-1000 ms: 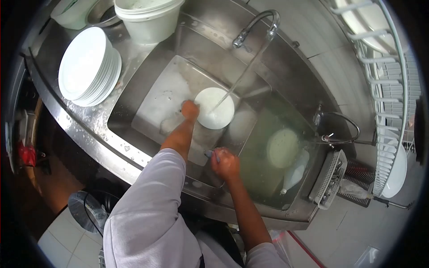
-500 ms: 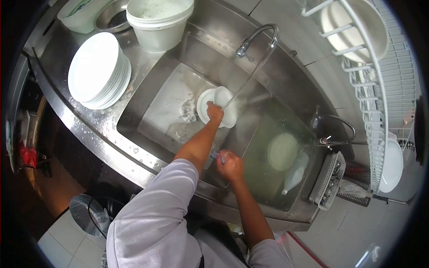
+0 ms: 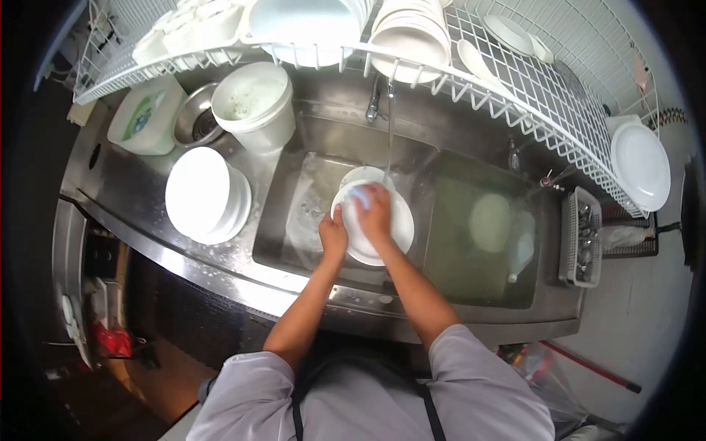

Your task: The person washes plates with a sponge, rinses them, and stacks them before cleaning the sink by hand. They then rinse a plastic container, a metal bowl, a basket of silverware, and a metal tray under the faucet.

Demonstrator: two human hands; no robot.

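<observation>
- The step in hand looks like scrubbing: the right hand (image 3: 376,209) presses a small blue pad (image 3: 359,195) onto a white plate (image 3: 397,228) in the left basin (image 3: 273,213), near the middle of the frame.
- The right hand's fingers are bunched over the pad; the left hand (image 3: 333,235) pinches the plate's left edge, thumb uppermost, its other fingers hard to make out.
- That wet, smooth rim looks slippery, so I'd judge any turn of the plate calls for a firm left pinch and light, even pressure from the pad.
- Just beyond the plate, partly covered by it, lies another pale round dish (image 3: 364,174); a thin stream of water falls beside it from the chrome faucet (image 3: 373,106).
- In the right basin, cloudy greenish water (image 3: 456,275) covers a round pale dish (image 3: 491,223) and a translucent bottle (image 3: 522,246).
- On the brushed-steel tabletop (image 3: 140,187), left of the basins, glossy white plates stand in a leaning stack (image 3: 197,195); behind it are a ribbed plastic bucket (image 3: 254,103), a shiny metal bowl (image 3: 198,117) and a milky plastic tub (image 3: 151,114).
- White coated wire forms the rack (image 3: 507,103) across the top; a perforated basket (image 3: 585,235) of cutlery sits at the right.
</observation>
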